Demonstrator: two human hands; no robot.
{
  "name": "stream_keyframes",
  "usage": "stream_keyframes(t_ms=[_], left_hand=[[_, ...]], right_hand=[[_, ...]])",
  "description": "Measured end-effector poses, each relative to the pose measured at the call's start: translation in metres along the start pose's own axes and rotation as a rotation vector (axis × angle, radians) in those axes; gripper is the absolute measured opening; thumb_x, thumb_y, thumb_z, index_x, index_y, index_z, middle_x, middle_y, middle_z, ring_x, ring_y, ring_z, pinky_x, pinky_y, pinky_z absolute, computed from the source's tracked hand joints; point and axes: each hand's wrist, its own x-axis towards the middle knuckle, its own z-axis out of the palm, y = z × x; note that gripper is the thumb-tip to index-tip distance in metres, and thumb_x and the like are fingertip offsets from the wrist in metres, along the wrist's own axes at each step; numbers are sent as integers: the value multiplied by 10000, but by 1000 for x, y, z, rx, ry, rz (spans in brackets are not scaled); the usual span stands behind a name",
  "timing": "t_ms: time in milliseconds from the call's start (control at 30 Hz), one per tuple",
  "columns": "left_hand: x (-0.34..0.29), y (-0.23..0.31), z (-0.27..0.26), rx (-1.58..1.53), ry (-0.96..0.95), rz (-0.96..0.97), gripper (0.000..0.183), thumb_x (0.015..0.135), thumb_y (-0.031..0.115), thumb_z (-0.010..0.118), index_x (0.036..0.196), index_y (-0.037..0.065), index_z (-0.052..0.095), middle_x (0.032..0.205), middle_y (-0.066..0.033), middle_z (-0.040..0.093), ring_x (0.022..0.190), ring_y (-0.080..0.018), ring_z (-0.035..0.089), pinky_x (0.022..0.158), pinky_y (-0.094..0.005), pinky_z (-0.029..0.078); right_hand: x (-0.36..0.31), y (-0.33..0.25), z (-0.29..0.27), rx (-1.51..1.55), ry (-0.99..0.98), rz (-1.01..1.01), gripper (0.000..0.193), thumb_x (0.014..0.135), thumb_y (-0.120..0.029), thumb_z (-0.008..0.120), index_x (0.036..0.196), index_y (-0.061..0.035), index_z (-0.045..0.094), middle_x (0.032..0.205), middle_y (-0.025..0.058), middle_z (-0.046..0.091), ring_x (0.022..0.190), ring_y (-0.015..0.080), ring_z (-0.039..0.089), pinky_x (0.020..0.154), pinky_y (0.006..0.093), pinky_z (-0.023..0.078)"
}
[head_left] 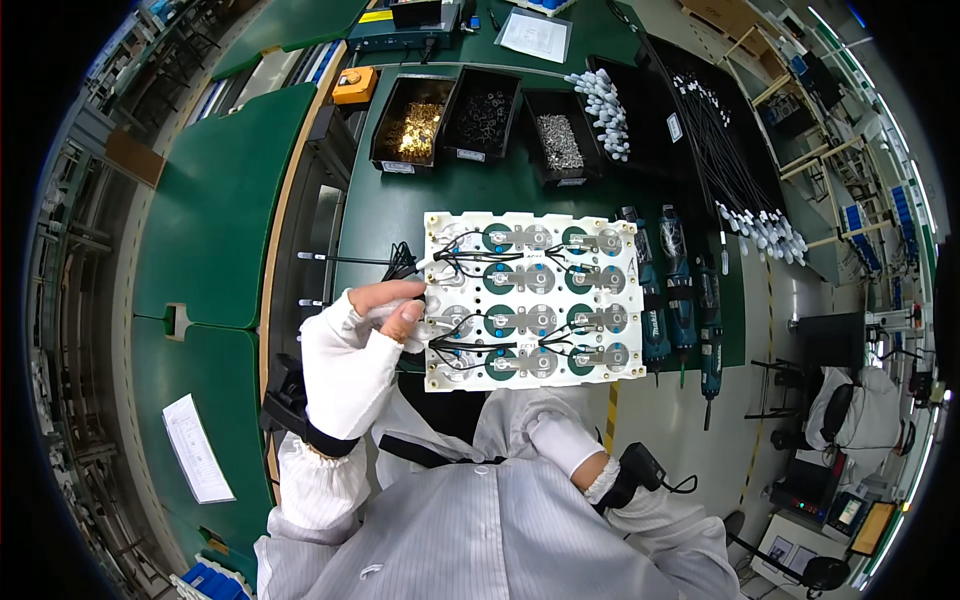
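A white rectangular plate (530, 355) lies in front of me, bearing rows of round cells with grey metal tabs and bundles of black wires (480, 346). At its left edge my left hand (352, 335), in a white glove with bare thumb and fingertip, is closed in a pinch; what lies between the fingers is hidden. Just above those fingertips, black cables with a white connector (428, 268) run off the plate's left side. My right hand (565, 442), also white-gloved, rests low by my lap, away from the plate, its fingers out of sight.
Behind the plate stand black bins of brass-coloured parts (415, 130), dark rings (485, 118) and silver screws (560, 140). Several teal power screwdrivers (681, 300) lie along the right. White-tipped cables (745, 170) fill a black tray. A conveyor edge (290, 230) runs left.
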Motion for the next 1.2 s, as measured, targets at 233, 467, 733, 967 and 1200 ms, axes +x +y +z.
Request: stream_keyframes(t_ms=[233, 467, 733, 967, 1200], left_hand=[[2, -3, 0, -22, -22, 42, 209, 980, 138, 736, 1131, -6, 729, 894, -65, 743, 740, -85, 669, 683, -230, 537], [12, -10, -6, 16, -30, 39, 170, 938, 73, 768, 1076, -26, 775, 904, -66, 747, 790, -69, 629, 726, -219, 496], [36, -20, 0, 145, 17, 45, 213, 952, 44, 742, 1157, -16, 753, 937, -36, 748, 812, -52, 632, 714, -204, 503], [41, -20, 8, 284, 103, 202, 156, 934, 38, 756, 1077, -20, 779, 906, -73, 773, 811, -84, 685, 737, -221, 538], [44, -28, 12, 297, 109, 284, 150, 901, -3, 768, 1050, -6, 774, 930, -91, 754, 824, -119, 702, 755, -244, 550]], right_hand=[[9, -6, -10, -68, -91, -31, 165, 877, -94, 581, 867, 17, 702, 851, 203, 708, 781, 325, 732, 697, 421, 607], [-15, -36, -223, 555, 515, -263, 193, 756, -9, 724, 932, -64, 663, 873, 95, 673, 791, 295, 676, 684, 380, 547], [32, -11, -286, 329, 518, -68, 111, 846, -43, 694, 950, -11, 673, 979, 141, 651, 851, 332, 676, 786, 409, 557], [129, -38, -288, -53, 575, -318, 276, 885, -192, 707, 1087, -16, 643, 985, 125, 584, 894, 300, 626, 805, 404, 529], [147, -33, -282, -144, 547, -345, 260, 864, -201, 674, 986, 26, 641, 992, 137, 590, 893, 275, 565, 789, 378, 460]])
